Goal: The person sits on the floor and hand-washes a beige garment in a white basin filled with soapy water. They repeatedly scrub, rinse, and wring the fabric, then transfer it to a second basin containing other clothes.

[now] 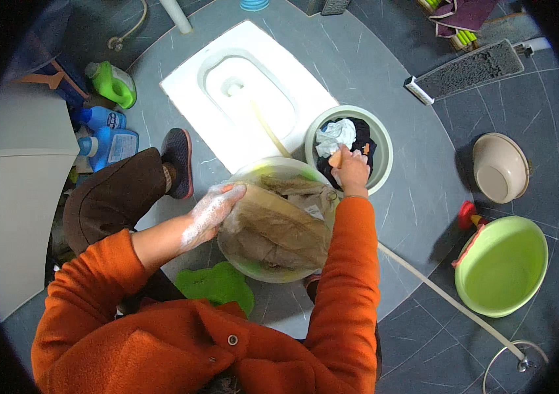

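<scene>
My left hand [216, 209], coated with white suds, grips the edge of a wet brown garment [279, 226]. The garment lies bunched in a round, pale translucent basin [247, 273] in front of me. My right hand [351, 170] reaches over a smaller grey-green basin [383, 147] at the basin's upper right and holds an orange-tan bar of soap [335, 158]. Beneath that hand are dark clothes [368, 135] and a crumpled pale blue cloth [336, 135], which touches or nearly touches the fingers.
A white squat toilet [186, 91] is set in the grey floor ahead. Detergent bottles [114, 145] stand at left beside a white appliance or cabinet [28, 197]. On the right are a green basin [501, 266], a beige basin [501, 167] and a hose [447, 290]. A green stool [218, 285] sits below.
</scene>
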`<state>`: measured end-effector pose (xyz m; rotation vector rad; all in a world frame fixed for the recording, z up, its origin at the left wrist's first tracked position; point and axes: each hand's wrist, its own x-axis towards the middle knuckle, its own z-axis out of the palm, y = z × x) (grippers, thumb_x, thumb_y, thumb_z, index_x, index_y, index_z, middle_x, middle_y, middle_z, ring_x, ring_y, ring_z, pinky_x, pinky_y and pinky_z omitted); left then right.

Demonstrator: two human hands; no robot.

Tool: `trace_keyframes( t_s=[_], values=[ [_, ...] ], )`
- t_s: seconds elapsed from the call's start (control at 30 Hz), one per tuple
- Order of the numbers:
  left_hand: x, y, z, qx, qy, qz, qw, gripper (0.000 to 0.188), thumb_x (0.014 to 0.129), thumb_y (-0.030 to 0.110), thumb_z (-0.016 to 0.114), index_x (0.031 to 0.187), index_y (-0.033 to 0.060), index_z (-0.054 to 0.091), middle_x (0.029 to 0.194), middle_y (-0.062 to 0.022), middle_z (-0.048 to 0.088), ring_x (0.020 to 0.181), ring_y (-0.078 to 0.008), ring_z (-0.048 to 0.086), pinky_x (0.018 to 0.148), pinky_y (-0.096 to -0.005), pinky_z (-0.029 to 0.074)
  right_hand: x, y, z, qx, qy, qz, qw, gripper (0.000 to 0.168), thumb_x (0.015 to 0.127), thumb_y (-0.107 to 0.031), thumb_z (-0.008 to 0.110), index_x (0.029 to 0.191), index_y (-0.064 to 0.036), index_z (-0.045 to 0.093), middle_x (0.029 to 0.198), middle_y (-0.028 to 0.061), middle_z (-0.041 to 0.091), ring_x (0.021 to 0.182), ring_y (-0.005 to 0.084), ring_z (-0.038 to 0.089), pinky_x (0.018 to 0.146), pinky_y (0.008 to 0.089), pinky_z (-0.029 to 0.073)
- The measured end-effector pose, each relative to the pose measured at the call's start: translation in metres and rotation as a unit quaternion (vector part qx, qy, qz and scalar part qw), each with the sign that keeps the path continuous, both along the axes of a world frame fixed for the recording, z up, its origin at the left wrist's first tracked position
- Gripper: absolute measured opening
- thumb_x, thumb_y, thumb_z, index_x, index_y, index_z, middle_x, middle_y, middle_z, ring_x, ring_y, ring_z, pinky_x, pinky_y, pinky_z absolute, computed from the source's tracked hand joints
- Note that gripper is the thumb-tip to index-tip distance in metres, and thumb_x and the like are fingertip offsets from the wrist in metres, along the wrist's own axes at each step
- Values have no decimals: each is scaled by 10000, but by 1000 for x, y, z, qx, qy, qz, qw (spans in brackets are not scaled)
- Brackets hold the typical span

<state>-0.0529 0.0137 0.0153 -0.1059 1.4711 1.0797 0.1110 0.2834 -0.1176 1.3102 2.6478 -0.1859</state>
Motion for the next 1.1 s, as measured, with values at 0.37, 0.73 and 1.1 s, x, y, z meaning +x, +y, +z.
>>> trace_keyframes(
  t_s=[0.37,0.73,1.1],
  values=[
    [7,1,-24,-12,82,5,997,317,911,218,430,1131,4,506,1102,-109,560,1011,-213,529,879,-359,410,-36,-165,95,-289,488,-95,818,535,720,-155,634,1205,-40,441,1067,163,476,994,292,470,852,380,394],
    [6,-45,-77,58,84,45,994,152,825,143,510,872,9,562,832,-83,573,739,-218,546,670,-318,444,76,-234,-13,-24,142,-228,963,537,666,-252,670,1139,-69,493,1147,146,456,991,342,466,806,429,426],
    [3,-38,-53,19,63,17,998,234,891,164,445,985,-33,528,926,-133,589,831,-264,586,755,-390,478,-33,-261,10,-197,472,-171,842,393,799,-273,590,1129,-77,502,1035,158,515,922,295,508,804,422,423]
  ],
)
